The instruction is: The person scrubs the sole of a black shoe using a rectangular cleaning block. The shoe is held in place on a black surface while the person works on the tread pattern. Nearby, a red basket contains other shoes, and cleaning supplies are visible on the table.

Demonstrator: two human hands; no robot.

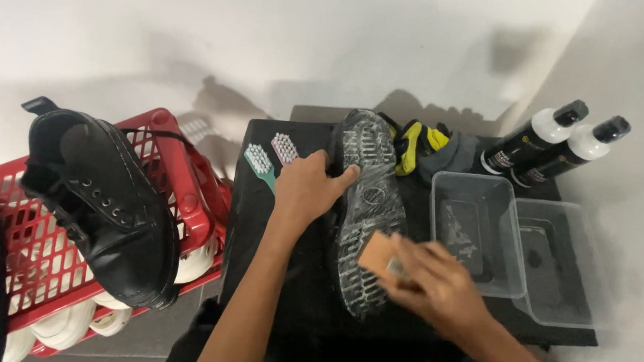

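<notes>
Boot [369, 206] is lying sole-up near the middle of the black bench [260, 222], its foamy tread facing the camera. Left hand [308, 190] is pressing flat against the boot's left side, fingers spread over the sole's edge. Right hand [435, 285] is gripping a wooden brush [378, 257] closed against the tread, toward the bench's front edge. Two clear tubs [483, 228] are sitting along the right edge, two bottles [555, 147] at the back right corner.
</notes>
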